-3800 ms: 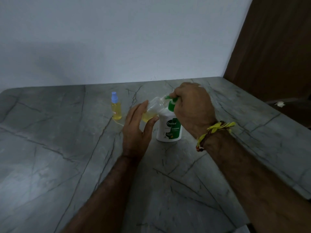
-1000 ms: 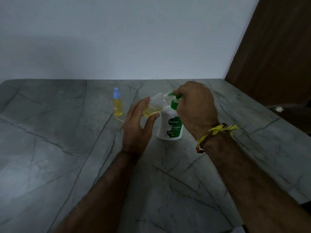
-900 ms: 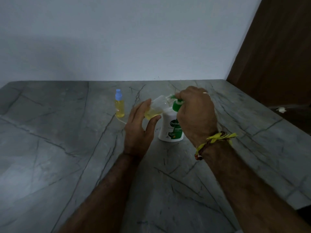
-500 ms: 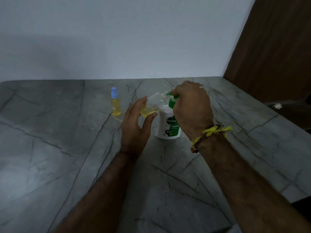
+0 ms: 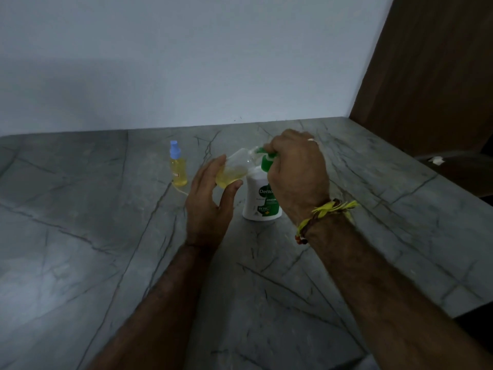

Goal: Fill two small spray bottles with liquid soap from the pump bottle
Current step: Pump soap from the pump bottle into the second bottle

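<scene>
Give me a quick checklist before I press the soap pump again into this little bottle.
1. Open bottle gripped by left hand: ok.
2. Bottle mouth against pump nozzle: ok.
3. Right hand on pump head: ok.
4. Pump bottle upright on the counter: ok.
5. Room left in open bottle, about half full: ok.
6. Capped spray bottle standing clear: ok.

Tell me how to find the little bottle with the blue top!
Look at the grey veined stone table by the pale wall. On its far side, left of the person's left hand and the white-and-green plastic pump bottle, stands a small clear plastic spray bottle of yellow liquid. It alone stands upright, untouched, wearing a blue spray cap; the other small bottle is tilted, capless, in that hand.
</scene>
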